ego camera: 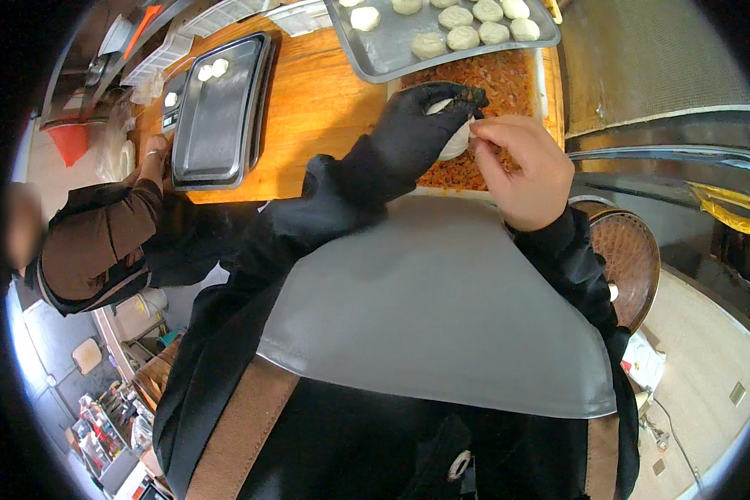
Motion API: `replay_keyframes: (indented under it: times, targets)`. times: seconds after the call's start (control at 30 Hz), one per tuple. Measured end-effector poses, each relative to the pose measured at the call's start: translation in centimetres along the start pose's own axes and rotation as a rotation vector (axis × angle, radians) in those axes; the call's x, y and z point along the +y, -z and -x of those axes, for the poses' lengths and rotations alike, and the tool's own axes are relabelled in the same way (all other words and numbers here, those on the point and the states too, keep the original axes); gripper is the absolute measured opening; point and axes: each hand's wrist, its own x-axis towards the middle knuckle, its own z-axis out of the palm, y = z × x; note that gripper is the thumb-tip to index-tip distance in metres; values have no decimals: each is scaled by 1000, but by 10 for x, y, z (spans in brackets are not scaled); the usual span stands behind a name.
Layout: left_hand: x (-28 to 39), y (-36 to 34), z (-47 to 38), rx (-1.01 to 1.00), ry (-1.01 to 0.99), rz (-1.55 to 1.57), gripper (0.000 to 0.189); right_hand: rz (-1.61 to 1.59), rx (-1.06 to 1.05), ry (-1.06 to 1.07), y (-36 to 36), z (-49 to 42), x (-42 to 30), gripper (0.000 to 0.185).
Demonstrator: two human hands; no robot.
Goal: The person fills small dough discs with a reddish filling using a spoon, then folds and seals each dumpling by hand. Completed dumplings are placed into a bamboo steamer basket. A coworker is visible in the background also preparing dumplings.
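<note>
My left hand (422, 125), in a black glove, cups a piece of white dough (455, 144). Bits of orange-brown filling stick to the gloved fingertips. With thumb and fingers, my bare right hand (525, 165) pinches the edge of that same dough. Most of the dough is hidden by the glove, so I cannot tell what is inside it. Both hands are over a wide container of orange-brown chopped filling (503, 78). Across its far part lies a metal tray (390, 53) with several round, pale dough pieces (462, 37).
To the left, stacked metal trays (219, 131) hold small dough lumps (212, 69) on the wooden table (319, 106). A small scale (170, 112) sits beyond them. Another person (100, 237) stands at the left, one hand by the trays. A round, brown-topped container (625, 262) is low on my right.
</note>
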Motion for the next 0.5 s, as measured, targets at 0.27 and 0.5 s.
replay_keyframes:
  times: [0.27,0.5]
  targets:
    - [-7,1,-7,113,-223,-75,28,59,-81,242,1,-4,-2,18]
    - [-6,-4,-1,34,-217,-264,29,72,-76,93,7,-2,-2,20]
